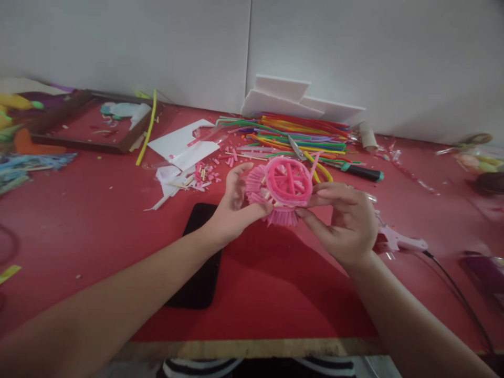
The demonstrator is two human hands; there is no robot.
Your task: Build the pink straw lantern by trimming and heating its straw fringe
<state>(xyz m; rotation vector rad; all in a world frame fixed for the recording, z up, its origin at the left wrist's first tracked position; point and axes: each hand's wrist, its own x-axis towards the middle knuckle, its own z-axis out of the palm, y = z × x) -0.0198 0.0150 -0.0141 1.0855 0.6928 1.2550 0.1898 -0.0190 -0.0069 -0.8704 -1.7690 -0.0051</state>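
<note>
A pink craft piece is held up over the red table, with a round frame with crossbars on top and a pleated pink fringe around its lower side. My left hand grips its left side, thumb in front and fingers behind. At its lower right edge, the thumb and fingers of my right hand are closed on it. One thin pink strip sticks up at the piece's right. Just behind it lie scissors with yellow handles.
On the red table lie a black phone, colored pipe cleaners, a dark-handled tool, a pale glue gun with a cord, white paper, pink scraps and a brown frame. White boards stand at the back.
</note>
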